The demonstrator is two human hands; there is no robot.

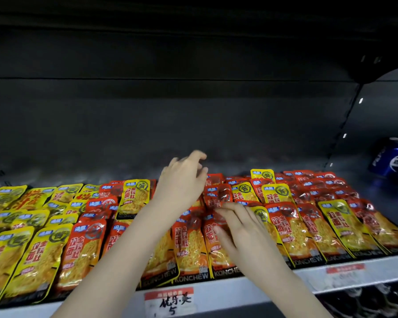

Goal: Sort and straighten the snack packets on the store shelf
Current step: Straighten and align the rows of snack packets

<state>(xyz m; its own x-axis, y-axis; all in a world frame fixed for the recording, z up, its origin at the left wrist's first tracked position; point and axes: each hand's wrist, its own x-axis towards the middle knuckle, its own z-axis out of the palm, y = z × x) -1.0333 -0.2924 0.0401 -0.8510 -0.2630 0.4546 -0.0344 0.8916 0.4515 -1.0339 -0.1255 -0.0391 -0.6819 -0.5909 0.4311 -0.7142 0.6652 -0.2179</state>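
Lying in crowded, overlapping rows on the shelf (216, 292), the snack packets (189, 244) nearly all have the same direction. Their long axis runs from the front edge to the back. The black bottom strip is at the front, and the top end with the small blue logo points toward the back wall. The yellow packets (39, 255) fill mostly the left part and lean a little to the right. The red packets (285, 232) fill the middle and the right part, with some yellow ones mixed between them. One yellow packet (136, 196) in the middle stands more upright than its neighbours.

Both hands are over the middle of the rows. The left hand (182, 180) is raised above the back rows with its fingers loosely bent. It is blurred, so I cannot tell if it pinches anything. The right hand (241, 228) is nearer to the front, and its straight fingers lie flat on the tops of red packets and point to the left.

Blue cans (393, 159) stand at the far right, and a handwritten price label (170, 299) hangs on the front rail.
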